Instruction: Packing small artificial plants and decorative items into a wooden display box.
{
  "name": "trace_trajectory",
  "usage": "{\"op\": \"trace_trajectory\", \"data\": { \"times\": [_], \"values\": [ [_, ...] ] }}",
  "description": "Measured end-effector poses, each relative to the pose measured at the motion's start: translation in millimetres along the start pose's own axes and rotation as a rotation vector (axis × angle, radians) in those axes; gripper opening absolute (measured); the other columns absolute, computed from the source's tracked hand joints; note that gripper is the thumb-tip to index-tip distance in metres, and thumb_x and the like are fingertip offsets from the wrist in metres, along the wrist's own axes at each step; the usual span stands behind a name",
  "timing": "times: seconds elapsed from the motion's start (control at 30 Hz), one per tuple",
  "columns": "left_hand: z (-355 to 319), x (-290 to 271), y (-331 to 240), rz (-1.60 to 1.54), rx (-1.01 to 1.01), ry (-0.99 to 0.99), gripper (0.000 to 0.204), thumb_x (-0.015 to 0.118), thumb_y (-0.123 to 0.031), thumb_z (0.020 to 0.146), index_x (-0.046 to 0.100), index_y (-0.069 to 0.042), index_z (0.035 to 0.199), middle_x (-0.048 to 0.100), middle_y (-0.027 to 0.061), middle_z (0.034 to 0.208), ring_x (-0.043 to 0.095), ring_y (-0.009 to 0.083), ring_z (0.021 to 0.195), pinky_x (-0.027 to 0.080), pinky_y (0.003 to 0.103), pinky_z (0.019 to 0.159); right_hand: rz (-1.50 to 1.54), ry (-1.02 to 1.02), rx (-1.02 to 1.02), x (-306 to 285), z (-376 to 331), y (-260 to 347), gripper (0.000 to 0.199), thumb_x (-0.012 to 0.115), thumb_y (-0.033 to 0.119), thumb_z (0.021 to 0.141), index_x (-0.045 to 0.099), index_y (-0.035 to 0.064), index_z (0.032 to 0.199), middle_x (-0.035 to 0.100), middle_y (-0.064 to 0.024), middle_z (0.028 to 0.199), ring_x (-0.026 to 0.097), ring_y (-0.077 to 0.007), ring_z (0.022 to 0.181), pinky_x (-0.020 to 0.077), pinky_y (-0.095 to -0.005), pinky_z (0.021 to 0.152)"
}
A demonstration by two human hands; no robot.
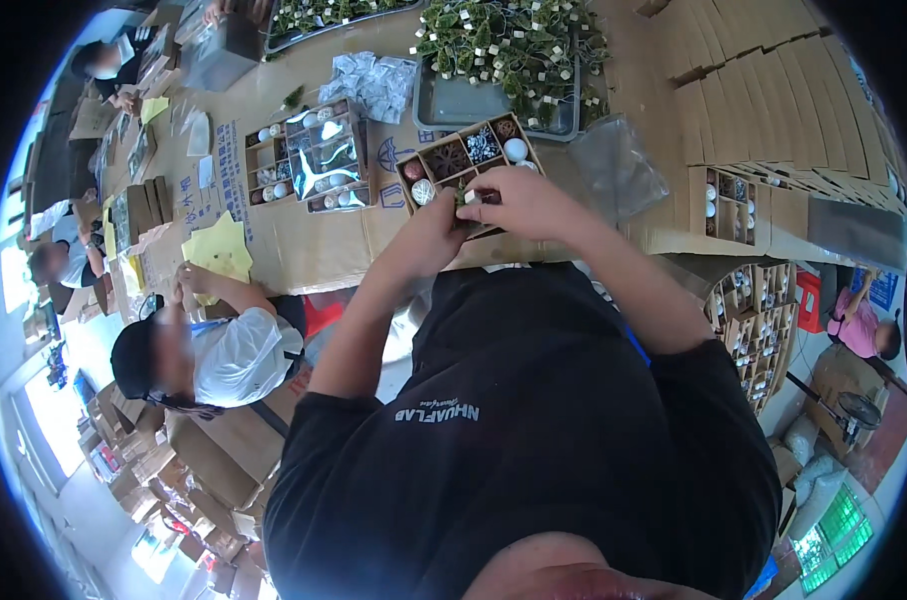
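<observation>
Close together over the near side of a divided cardboard box [452, 139], my two hands meet at a small green sprig with a cream cube [471, 197]. My left hand [436, 236] is closed, its fingertips at the sprig's green part. Thumb and fingers of my right hand [529, 203] pinch around the cube end. The box's compartments hold a white ball [516, 150], a blue-and-white patterned ornament [483, 146], a brown snowflake [447, 160], a reddish ball [414, 171] and a white textured ball [423, 192]. My hands hide its near compartments.
Beyond the box stands a metal tray [459, 102] heaped with green sprigs [509, 45]. To the left are a plastic-covered ornament box [326, 150] and crumpled silvery packets [369, 85]. Clear plastic [619, 170] lies right, near stacked cartons [764, 110]. A co-worker [239, 365] sits left.
</observation>
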State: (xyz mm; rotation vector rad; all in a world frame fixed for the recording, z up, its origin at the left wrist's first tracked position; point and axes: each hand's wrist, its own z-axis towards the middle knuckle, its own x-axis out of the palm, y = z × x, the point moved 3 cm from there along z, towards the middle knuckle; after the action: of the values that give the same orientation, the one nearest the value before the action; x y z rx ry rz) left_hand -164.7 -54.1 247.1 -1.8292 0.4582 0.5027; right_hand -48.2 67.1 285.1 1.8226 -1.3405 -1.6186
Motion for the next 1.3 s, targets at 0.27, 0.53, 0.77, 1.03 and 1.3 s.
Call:
{"op": "trace_trajectory", "data": {
  "times": [0.27,0.53,0.77,1.03,1.3],
  "values": [
    [9.4,25.7,7.6,-0.666,-0.244,-0.036,0.011,0.056,-0.009,0.093,0.050,0.000,0.097,0.058,0.0055,0.076,0.056,0.0124,0.064,0.045,0.028,0.057,0.325,-0.290,0.011,21.6,22.6,-17.8,0.027,0.068,0.023,0.083,0.066,0.0020,0.100,0.067,-0.0156,0.091,0.063,-0.0309,0.079,0.0497,-0.0379,0.072],
    [-4.5,48.6,16.1,-1.091,-0.341,-0.315,0.024,0.057,-0.017,0.094,0.054,0.001,0.111,0.062,0.0099,0.088,0.062,0.0176,0.081,0.051,0.029,0.072,-0.049,0.097,-0.131,28.0,87.5,-53.5,0.020,0.065,0.019,0.082,0.072,0.0070,0.095,0.070,-0.0148,0.089,0.067,-0.0293,0.082,0.0509,-0.0382,0.075],
    [-30.8,14.0,-24.5,0.276,-0.013,-0.278,0.074,0.065,-0.025,0.082,0.031,0.012,0.137,0.044,0.0273,0.136,0.045,0.0378,0.126,0.036,0.041,0.106,-0.112,0.003,-0.208,41.0,80.5,-49.9,0.018,0.061,0.016,0.081,0.072,0.0062,0.090,0.069,-0.0150,0.087,0.064,-0.0336,0.082,0.0502,-0.0417,0.077],
    [-22.4,64.1,15.6,0.648,0.003,-0.180,0.097,0.060,-0.053,0.081,0.020,0.010,0.144,0.018,0.0232,0.154,0.017,0.0339,0.144,0.014,0.044,0.116,-0.113,-0.207,-0.346,57.5,47.7,-56.4,0.017,0.059,0.015,0.085,0.064,0.0025,0.095,0.060,-0.0118,0.093,0.061,-0.0305,0.087,0.0499,-0.0374,0.076],
    [-18.4,61.7,4.5,0.603,-0.022,-0.214,0.089,0.057,-0.046,0.084,0.022,0.010,0.143,0.022,0.0237,0.152,0.015,0.0349,0.144,0.012,0.047,0.117,-0.021,-0.194,-0.395,36.1,42.8,-52.6,0.015,0.055,0.006,0.084,0.063,-0.0023,0.093,0.060,-0.0129,0.093,0.059,-0.0308,0.092,0.0487,-0.0381,0.080]
  ]
}}
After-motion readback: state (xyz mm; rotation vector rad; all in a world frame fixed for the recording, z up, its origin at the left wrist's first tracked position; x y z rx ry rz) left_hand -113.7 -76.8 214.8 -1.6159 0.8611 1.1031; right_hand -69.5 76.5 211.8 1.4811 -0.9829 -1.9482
